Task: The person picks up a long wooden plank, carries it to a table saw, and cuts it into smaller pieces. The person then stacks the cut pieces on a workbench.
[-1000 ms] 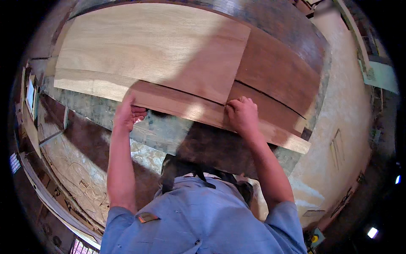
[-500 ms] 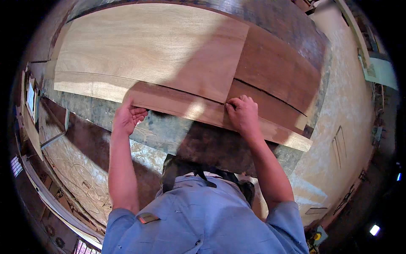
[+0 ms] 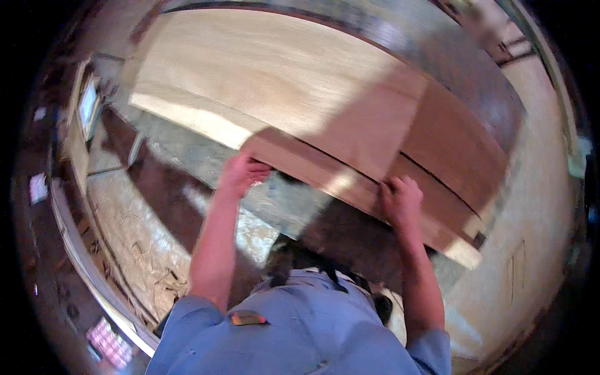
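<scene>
A pale thin wooden sheet point(image 3: 281, 69) lies over a darker reddish-brown sheet point(image 3: 459, 137). Along their near side runs a long, narrow wooden strip point(image 3: 306, 164), parted from them by a dark gap that widens to the right. My left hand point(image 3: 240, 175) is at the strip's near edge, thumb against it and fingers curled beside it. My right hand point(image 3: 403, 199) is closed, knuckles up, on the strip by the near right corner of the pale sheet. What its fingertips hold, if anything, is hidden.
A dark, worn worktable point(image 3: 281, 203) shows under the wood. Behind the sheets a dark, shiny surface point(image 3: 375, 31) reflects light. Pale dusty floor point(image 3: 525, 206) lies to the right. At the left a framed panel point(image 3: 87, 109) leans, with scraps point(image 3: 140, 250) on the floor nearer me.
The whole view has shifted and tilted, so wood and hands appear farther right and lower. Both hands keep about the same places along the strip. The picture is more blurred.
</scene>
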Demonstrator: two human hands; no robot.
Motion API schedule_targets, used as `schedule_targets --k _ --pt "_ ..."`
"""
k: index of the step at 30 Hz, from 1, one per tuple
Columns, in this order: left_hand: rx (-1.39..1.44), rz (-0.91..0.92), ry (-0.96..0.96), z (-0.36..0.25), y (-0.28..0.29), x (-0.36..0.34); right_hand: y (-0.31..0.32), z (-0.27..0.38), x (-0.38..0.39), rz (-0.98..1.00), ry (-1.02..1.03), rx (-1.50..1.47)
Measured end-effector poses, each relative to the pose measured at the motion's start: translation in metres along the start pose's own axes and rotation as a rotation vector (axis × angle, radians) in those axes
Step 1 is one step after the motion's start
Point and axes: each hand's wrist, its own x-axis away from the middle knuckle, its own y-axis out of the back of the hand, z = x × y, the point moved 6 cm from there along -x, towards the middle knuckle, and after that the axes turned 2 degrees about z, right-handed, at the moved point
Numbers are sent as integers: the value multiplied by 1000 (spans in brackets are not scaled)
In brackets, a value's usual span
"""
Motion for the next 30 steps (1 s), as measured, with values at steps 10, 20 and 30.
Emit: schedule_targets --k 10,20,30 --pt "11 48 4 -1 -12 9 -8 -6 5 79 -13 44" --pt "-2 102 -6 2 -11 16 10 20 -1 21 52 16" --pt "-153 5 -108 29 -10 51 7 24 5 -78 48 -79"
